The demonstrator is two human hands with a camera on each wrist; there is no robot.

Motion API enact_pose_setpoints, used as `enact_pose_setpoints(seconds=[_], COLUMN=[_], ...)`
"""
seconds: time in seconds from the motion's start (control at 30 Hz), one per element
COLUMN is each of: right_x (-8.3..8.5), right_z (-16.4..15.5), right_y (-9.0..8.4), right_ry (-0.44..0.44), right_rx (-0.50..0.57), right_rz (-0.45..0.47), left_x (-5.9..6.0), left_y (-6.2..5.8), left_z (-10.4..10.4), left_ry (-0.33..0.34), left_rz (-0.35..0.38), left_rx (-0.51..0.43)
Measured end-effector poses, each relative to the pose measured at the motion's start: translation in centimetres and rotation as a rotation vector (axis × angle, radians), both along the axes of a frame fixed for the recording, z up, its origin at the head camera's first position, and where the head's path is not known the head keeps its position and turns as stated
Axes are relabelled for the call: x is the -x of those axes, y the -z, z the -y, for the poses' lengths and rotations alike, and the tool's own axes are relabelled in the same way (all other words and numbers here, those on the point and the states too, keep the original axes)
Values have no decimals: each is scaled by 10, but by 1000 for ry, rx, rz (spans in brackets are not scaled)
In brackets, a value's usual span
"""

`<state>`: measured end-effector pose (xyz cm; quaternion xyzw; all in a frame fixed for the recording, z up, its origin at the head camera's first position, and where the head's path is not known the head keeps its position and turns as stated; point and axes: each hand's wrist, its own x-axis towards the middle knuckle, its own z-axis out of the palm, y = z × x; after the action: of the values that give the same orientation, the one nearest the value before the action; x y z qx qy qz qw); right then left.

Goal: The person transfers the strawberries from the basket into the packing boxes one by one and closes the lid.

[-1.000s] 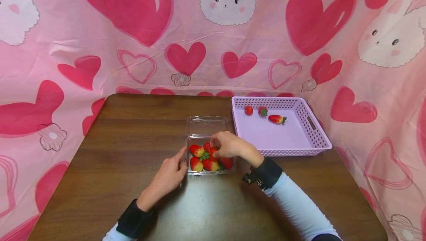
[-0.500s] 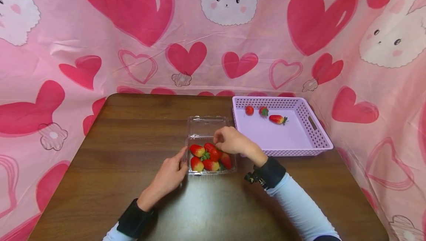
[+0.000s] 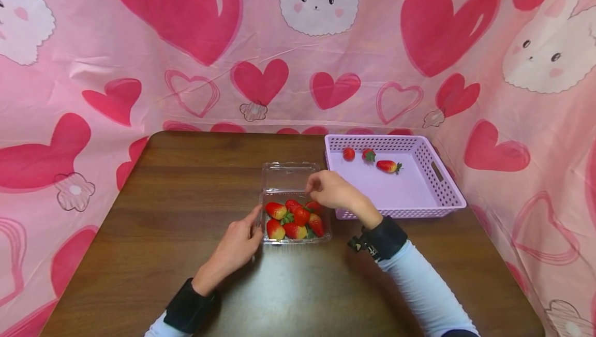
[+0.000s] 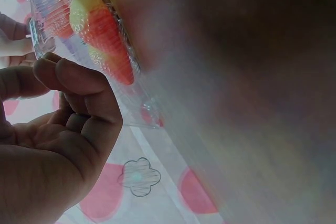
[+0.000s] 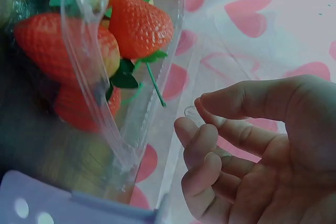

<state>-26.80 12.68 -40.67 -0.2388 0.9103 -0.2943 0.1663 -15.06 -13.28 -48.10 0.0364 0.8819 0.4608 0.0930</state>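
Observation:
A clear plastic clamshell box sits on the table with its lid folded back. Several strawberries with yellowish tops and green leaves fill it. My left hand touches the box's left wall with its index finger; its other fingers are bent under, as the left wrist view shows. Above the back right corner of the box is my right hand, fingers loosely curled and thumb near the index fingertip. Nothing lies between these fingers in the right wrist view, where strawberries show through the clear wall.
To the right of the box stands a lilac perforated basket. Inside, near its back, are a small round red fruit, a leafy strawberry and a longer strawberry. A pink heart-print cloth hangs behind the brown wooden table.
My right hand has let go of a strawberry in the middle of the box and moved up and right, uncovering the strawberries beneath. My left hand has stayed in place.

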Motion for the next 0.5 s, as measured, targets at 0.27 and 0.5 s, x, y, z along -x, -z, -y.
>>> enact_pose_setpoints(seconds=[0.27, 0.5], right_x=[5, 8], right_z=[-10, -19], right_y=[-8, -10], right_ry=[16, 26], right_rx=[2, 13], right_rz=[-45, -73], left_x=[0, 0], left_y=[0, 0], left_z=[0, 0], left_ry=[0, 7], left_rz=[-6, 5], left_rx=[-3, -11])
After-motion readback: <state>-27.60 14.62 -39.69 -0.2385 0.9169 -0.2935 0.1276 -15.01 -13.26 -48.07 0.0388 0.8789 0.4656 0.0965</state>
